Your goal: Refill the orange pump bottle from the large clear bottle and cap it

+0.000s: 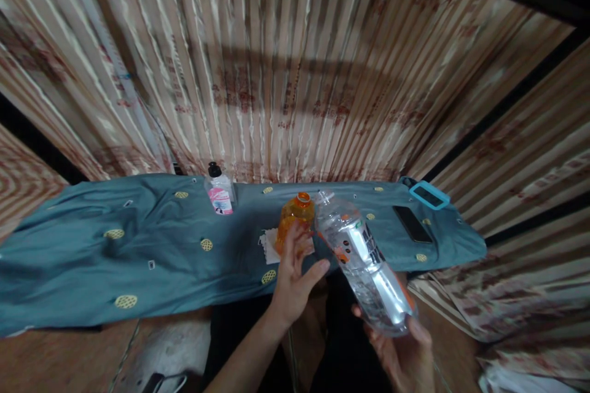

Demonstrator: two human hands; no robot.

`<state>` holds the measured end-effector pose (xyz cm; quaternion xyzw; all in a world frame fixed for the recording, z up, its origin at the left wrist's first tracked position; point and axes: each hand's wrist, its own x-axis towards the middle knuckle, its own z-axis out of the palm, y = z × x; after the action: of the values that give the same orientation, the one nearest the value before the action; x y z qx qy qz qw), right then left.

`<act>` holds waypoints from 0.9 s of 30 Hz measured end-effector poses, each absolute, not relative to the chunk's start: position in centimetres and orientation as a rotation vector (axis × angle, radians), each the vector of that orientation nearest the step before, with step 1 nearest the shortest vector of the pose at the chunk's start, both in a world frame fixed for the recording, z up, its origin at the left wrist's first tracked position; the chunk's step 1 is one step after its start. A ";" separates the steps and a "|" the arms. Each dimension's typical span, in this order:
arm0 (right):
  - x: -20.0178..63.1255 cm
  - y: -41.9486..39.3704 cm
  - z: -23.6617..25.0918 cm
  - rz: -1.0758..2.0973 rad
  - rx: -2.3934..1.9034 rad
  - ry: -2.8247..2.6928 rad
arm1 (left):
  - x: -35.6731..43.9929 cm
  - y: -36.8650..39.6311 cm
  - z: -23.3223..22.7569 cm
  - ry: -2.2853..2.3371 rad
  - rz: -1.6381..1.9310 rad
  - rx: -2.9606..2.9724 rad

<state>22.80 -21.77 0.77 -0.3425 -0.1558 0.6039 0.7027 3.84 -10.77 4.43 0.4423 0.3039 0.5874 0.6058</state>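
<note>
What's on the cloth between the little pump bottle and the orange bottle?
Only bare teal cloth with one yellow dot, in the head view. The pump bottle and orange bottle stand apart, nothing between them.

This looks like a room in a home. Striped, patterned curtains (295, 73) hang along the whole back. A worktop draped in a teal cloth (138, 245) with yellow dots carries household things: a small pump bottle (219, 190) and a dark phone (412, 224).
</note>
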 end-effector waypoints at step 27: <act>20.2 -21.7 5.6 1.243 -0.953 -0.251 | 2.3 -0.4 3.5 0.966 1.513 1.649</act>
<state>20.15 -21.68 5.57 -0.4280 -0.1128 0.5585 0.7016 2.32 -0.41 3.51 0.6349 0.3720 0.5826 0.3451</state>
